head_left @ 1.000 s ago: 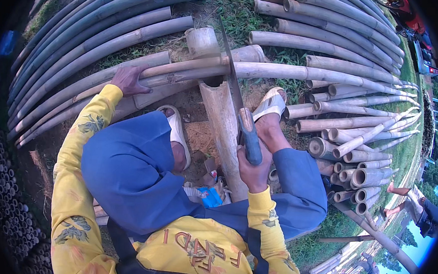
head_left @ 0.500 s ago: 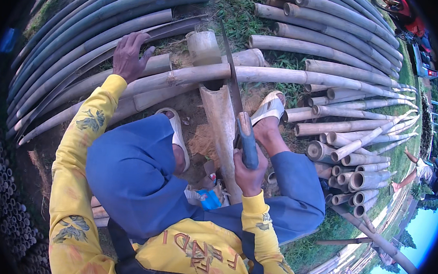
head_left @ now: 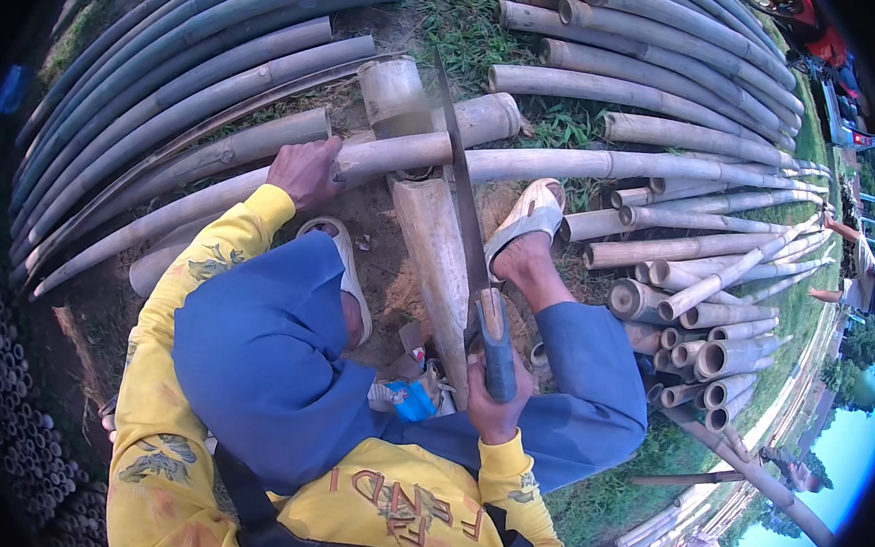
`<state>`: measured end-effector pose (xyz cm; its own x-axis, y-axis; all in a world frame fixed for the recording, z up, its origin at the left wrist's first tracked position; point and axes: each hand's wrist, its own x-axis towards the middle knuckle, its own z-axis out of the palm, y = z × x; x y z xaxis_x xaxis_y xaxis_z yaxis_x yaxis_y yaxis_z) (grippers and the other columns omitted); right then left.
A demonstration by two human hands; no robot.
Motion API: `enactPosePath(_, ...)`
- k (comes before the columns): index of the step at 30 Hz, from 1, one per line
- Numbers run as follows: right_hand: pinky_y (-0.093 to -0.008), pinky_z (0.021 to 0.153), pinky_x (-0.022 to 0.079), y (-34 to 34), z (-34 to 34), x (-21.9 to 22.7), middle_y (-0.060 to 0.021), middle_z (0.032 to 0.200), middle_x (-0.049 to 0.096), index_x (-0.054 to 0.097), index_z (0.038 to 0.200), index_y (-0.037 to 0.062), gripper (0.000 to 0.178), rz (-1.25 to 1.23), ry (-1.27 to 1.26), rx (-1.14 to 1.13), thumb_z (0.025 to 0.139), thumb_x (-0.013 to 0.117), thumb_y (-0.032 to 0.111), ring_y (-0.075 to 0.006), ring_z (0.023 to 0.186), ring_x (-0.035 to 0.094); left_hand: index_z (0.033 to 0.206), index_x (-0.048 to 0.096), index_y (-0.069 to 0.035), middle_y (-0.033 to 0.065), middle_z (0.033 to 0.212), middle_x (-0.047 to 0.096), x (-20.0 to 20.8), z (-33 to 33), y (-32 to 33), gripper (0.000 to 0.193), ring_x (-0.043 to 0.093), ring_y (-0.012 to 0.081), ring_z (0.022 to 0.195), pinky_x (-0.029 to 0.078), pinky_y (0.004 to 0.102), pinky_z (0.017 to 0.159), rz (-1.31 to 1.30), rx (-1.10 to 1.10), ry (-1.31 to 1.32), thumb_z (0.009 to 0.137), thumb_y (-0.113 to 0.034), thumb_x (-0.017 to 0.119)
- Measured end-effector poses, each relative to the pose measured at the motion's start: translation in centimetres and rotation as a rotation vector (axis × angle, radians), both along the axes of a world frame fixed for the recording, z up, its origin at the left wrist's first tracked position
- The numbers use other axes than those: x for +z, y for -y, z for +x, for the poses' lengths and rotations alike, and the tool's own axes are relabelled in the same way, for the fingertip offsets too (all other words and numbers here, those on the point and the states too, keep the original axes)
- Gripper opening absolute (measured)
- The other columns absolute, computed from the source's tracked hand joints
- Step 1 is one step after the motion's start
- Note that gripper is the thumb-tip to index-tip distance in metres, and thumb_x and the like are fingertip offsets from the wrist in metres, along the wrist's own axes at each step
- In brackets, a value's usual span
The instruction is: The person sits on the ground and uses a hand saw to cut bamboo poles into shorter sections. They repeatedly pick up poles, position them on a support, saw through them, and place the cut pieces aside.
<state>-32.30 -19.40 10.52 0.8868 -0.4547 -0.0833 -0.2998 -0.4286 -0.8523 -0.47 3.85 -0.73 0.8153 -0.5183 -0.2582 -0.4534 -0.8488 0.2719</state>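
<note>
A long bamboo pole [head_left: 564, 164] runs left to right in front of me, over a thick split bamboo piece [head_left: 431, 248] that slopes toward my body. My left hand [head_left: 306, 172] is closed around the pole, left of the saw. The handle of a handsaw [head_left: 472, 231] sits in my right hand [head_left: 500, 406], low between my legs. Its dark blade crosses the pole, tip pointing away from me. How deep it has gone into the bamboo is hard to tell. Just beyond the pole is a short thick bamboo section [head_left: 392, 88].
Bamboo poles [head_left: 222, 30] are laid side by side at the far left. More cut poles [head_left: 669, 97] are stacked on the right. My sandalled feet [head_left: 527, 229] flank the sloping piece. A blue wrapper [head_left: 412, 400] lies on the dirt. Another person [head_left: 859, 269] is at the far right.
My left hand has come down and right, from resting on the bamboo at the left to gripping the pole. My right hand has drawn the saw back toward my body.
</note>
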Motion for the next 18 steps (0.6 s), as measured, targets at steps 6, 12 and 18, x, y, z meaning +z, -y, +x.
enactPosePath(6, -0.0343, 0.059, 0.049, -1.7, 5.5, -0.5, -0.0115, 0.069, 0.062, 0.063, 0.091, 0.0011, 0.013, 0.118, 0.071, -0.052, 0.086, 0.075, 0.004, -0.0248, 0.056, 0.063, 0.116, 0.066, -0.002, 0.0261, 0.101, 0.074, -0.8, 1.4, -0.3, 0.055, 0.072, 0.0440, 0.098, 0.055, 0.0533, 0.090, -0.006, 0.034, -0.053, 0.075, -0.035, 0.081)
enactPosePath(12, -0.0323, 0.058, 0.048, -1.3, -1.4, -0.6, -0.0089, 0.067, 0.061, 0.063, 0.091, 0.0018, 0.011, 0.021, 0.058, -0.035, 0.087, 0.074, 0.004, -0.0144, 0.057, 0.060, 0.121, 0.071, 0.001, 0.0277, 0.106, 0.074, -1.3, 1.0, -0.7, 0.060, 0.071, 0.0445, 0.102, 0.055, 0.0500, 0.097, -0.149, 0.037, -0.328, 0.070, -0.031, 0.077)
enactPosePath(18, -0.0320, 0.066, 0.051, -1.9, 3.9, -3.4, -0.0071, 0.076, 0.063, 0.065, 0.098, 0.0003, 0.012, 0.172, 0.011, -0.043, 0.089, 0.071, 0.004, -0.0140, 0.067, 0.059, 0.119, 0.069, 0.004, 0.0144, 0.085, 0.072, -2.1, 4.2, -1.3, 0.052, 0.069, 0.0194, 0.073, 0.056, 0.0362, 0.069, -0.261, 0.068, -0.539, 0.073, -0.019, 0.074)
